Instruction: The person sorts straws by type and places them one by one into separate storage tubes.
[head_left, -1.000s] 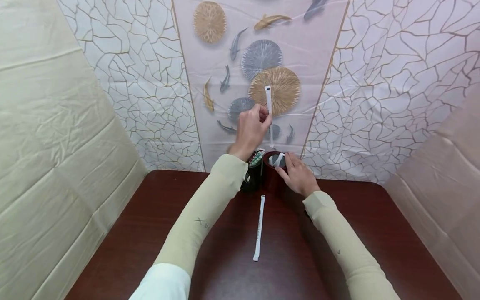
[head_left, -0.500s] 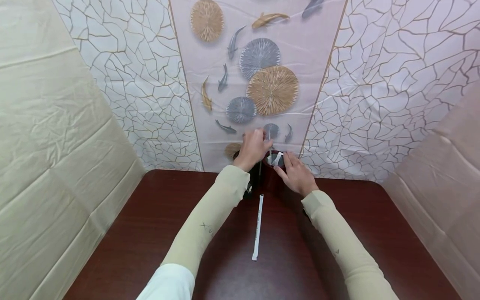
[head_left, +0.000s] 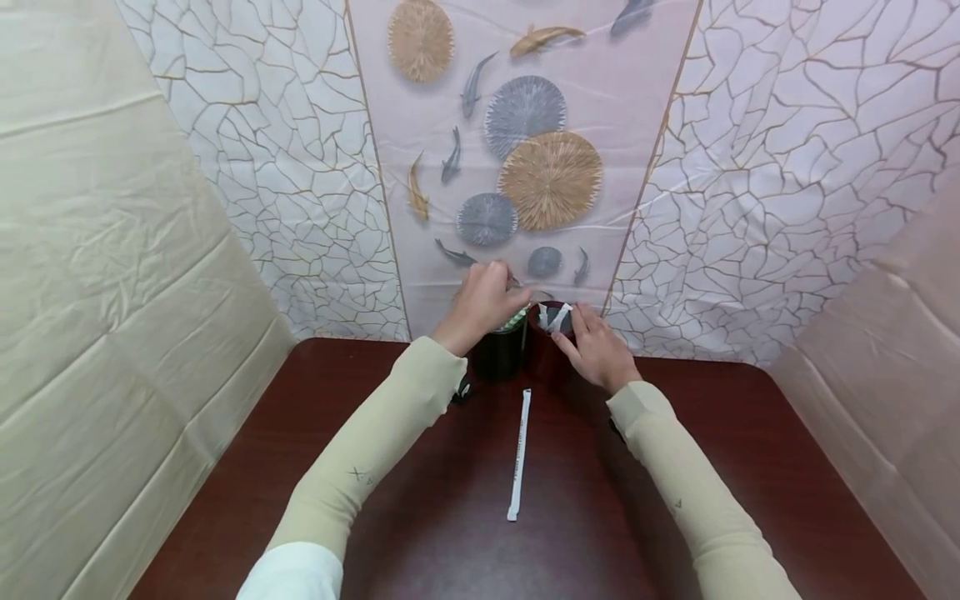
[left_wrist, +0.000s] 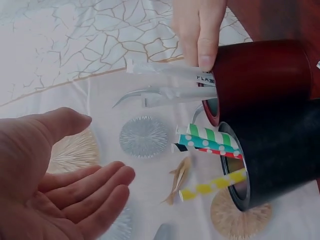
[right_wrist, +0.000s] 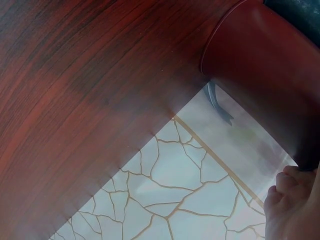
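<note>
My left hand (head_left: 483, 304) hovers over the dark cup (head_left: 498, 354); the left wrist view shows its thumb and fingers apart with nothing between them. Patterned straws (left_wrist: 212, 140) in green, teal, red and yellow stick out of that cup. Beside it stands the dark red cup (head_left: 545, 358), holding white-wrapped straws (left_wrist: 175, 94). My right hand (head_left: 600, 354) rests on this cup's right rim with fairly straight fingers, a fingertip touching the edge in the left wrist view. One more wrapped straw (head_left: 519, 454) lies lengthwise on the table in front of the cups.
Both cups stand side by side at the far edge of the dark wooden table (head_left: 420, 550). Right behind them hangs a patterned cloth backdrop (head_left: 465, 150). Beige padded fabric walls (head_left: 112, 333) flank the table.
My left hand lowered a wrapped straw into the red cup, let it go and moved left over the dark cup. The right hand stayed on the red cup's rim.
</note>
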